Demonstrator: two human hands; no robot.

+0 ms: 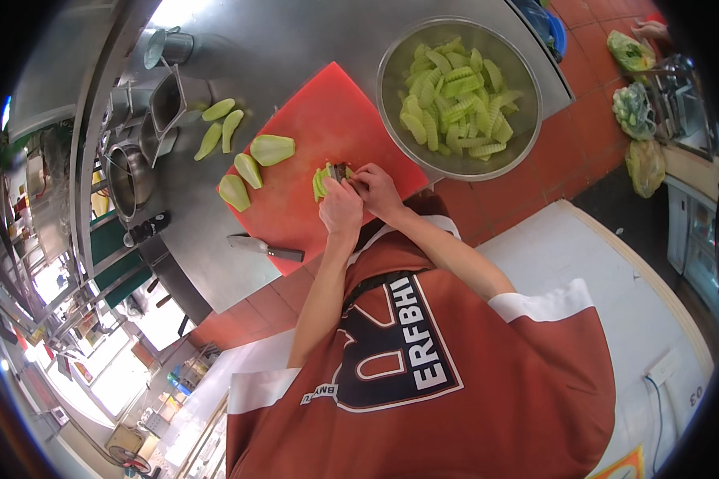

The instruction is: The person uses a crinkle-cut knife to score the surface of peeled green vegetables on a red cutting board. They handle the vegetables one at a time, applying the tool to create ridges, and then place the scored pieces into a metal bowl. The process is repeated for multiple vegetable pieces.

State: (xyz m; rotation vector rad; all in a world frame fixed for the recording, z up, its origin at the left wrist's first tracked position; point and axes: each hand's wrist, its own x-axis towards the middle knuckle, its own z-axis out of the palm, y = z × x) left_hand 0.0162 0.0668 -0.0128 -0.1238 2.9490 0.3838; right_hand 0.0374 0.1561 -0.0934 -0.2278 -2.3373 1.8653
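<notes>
On a red cutting board [302, 120], both hands are close together over ridged pale-green vegetable slices [319, 182], seemingly chayote. A small dark-handled cutter [339, 170], apparently a crinkle cutter, stands among the slices. My right hand [378, 190] has its fingers closed at the near side of the cutter; its grip is partly hidden. My left hand [341, 206] bends its fingers down onto the vegetable beside the blade. Peeled chayote pieces [272, 149] lie on the board's left side. A cleaver-like knife [266, 248] rests across the board's lower left edge.
A large steel bowl [389, 132] with crinkle-cut slices [455, 96] stands right of the board. Thin green pieces [218, 109] lie on the steel table [275, 36]. Left are steel containers [168, 99], a pot [129, 179] and a mug [171, 47]. Another person's hand [650, 30] shows at upper right.
</notes>
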